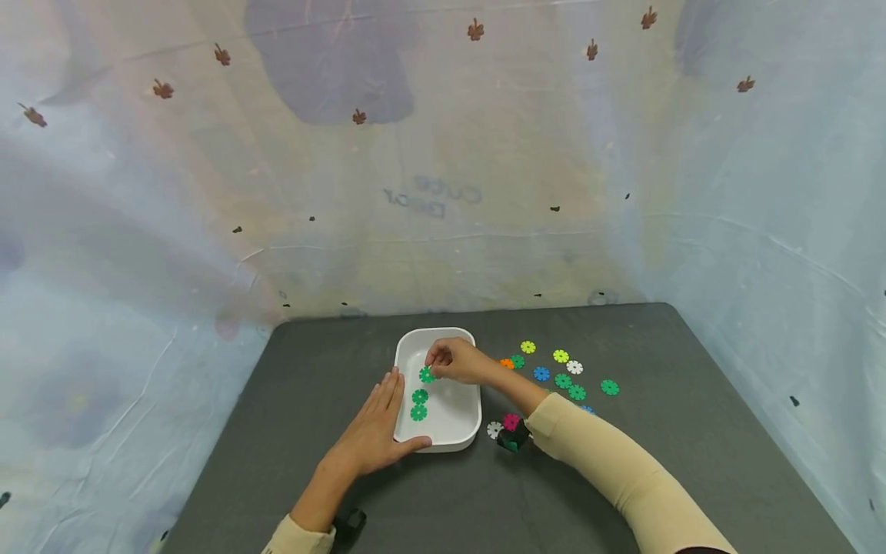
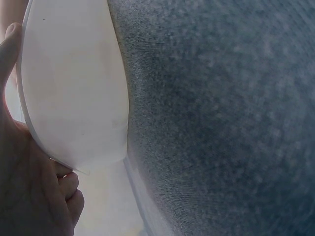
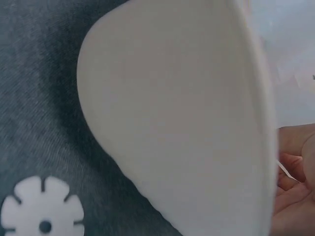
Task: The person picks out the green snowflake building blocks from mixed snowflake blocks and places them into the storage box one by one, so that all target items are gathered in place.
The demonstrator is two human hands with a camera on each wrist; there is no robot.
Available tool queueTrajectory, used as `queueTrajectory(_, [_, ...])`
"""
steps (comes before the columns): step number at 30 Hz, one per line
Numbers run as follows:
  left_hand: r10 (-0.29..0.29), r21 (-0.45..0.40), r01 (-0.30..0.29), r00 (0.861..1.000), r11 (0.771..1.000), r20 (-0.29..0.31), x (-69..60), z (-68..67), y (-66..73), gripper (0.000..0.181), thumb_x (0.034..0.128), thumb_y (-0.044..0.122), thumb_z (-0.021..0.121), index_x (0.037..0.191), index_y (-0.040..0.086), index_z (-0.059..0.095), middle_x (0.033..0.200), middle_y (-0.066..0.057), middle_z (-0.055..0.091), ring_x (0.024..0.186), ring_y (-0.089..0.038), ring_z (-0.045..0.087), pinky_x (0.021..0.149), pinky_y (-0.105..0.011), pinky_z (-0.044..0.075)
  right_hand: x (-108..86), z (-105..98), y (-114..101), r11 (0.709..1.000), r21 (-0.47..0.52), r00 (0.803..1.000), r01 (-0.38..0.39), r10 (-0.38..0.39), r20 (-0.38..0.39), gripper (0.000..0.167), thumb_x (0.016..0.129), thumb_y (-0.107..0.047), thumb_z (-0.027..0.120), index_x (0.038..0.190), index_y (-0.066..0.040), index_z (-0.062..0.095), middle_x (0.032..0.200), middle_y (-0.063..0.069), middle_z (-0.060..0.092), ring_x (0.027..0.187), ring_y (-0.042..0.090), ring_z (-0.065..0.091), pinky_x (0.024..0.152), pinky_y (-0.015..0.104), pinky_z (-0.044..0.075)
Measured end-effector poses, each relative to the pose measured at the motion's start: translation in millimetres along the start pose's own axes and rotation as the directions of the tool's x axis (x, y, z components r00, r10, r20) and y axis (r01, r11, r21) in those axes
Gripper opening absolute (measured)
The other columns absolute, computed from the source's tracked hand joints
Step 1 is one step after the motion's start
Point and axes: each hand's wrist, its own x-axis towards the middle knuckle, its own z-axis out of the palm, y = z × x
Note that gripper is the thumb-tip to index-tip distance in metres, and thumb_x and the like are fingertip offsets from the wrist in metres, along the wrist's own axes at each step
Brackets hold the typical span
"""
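A white plastic tray (image 1: 453,419) stands on the table, with two green notched discs (image 1: 419,396) lying on its floor. Over the tray, my right hand (image 1: 460,360) pinches another green disc (image 1: 425,375) at its fingertips. My left hand (image 1: 370,431) rests against the tray's near left corner, its fingers straight along the left side and its thumb at the front rim. The left wrist view shows this hand (image 2: 32,182) touching the rim beside the tray wall (image 2: 74,88). In the right wrist view the tray's outer wall (image 3: 172,108) hides part of the right hand (image 3: 298,182).
Right of the tray lie several loose discs, among them yellow (image 1: 561,356), blue (image 1: 541,374), green (image 1: 610,387) and pink (image 1: 511,422). A white disc (image 3: 44,211) lies close to the tray. The grey tabletop (image 1: 332,362) ends at a patterned curtain (image 1: 443,269).
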Motion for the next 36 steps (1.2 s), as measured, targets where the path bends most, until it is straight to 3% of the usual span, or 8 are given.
queueTrajectory(13, [0.012,-0.013,-0.012,1.0,1.0,-0.01,-2.5,-1.5,0.5,0.126,0.0926,0.081,0.061,0.172,0.003,0.003,0.18,-0.015,-0.005,0.167,-0.031,0.0,0.135,-0.052,0.01,28.5,16.9,12.7,0.987,-0.097,0.992,-0.128,0.129,0.006,0.011,0.091,0.004,0.075,0.1,0.0,0.074,0.083,0.0,0.066,0.074,0.007,0.056,0.068,0.019,0.048])
queueTrajectory(21, [0.031,-0.01,-0.032,0.998,0.999,-0.046,-2.4,0.4,0.7,0.125,0.0926,0.08,0.063,0.171,0.0,0.008,0.18,-0.018,0.001,0.167,-0.034,0.005,0.134,-0.054,0.014,35.6,24.3,19.0,0.979,-0.122,0.986,-0.162,0.166,0.027,0.01,0.092,0.004,0.075,0.101,0.001,0.075,0.08,-0.001,0.063,0.07,0.008,0.054,0.062,0.018,0.046])
queueTrajectory(29, [0.005,-0.009,-0.006,1.0,1.0,-0.016,-0.9,0.3,0.6,0.127,0.0919,0.082,0.061,0.172,0.001,0.005,0.18,-0.014,-0.005,0.167,-0.031,0.001,0.135,-0.051,0.011,32.4,18.6,17.4,0.986,-0.146,0.996,-0.086,0.083,-0.024,0.006,0.096,0.003,0.074,0.101,0.001,0.074,0.086,0.003,0.067,0.076,0.008,0.055,0.071,0.021,0.05])
queueTrajectory(36, [0.016,-0.014,-0.016,0.999,1.0,-0.029,-0.8,0.2,0.6,0.126,0.0923,0.081,0.062,0.171,0.0,0.007,0.18,-0.016,-0.002,0.167,-0.034,0.003,0.134,-0.053,0.012,18.6,-2.0,11.2,0.993,-0.114,0.999,0.013,-0.018,-0.041,0.008,0.098,0.0,0.076,0.106,0.002,0.073,0.094,0.008,0.073,0.084,0.011,0.065,0.083,0.025,0.058])
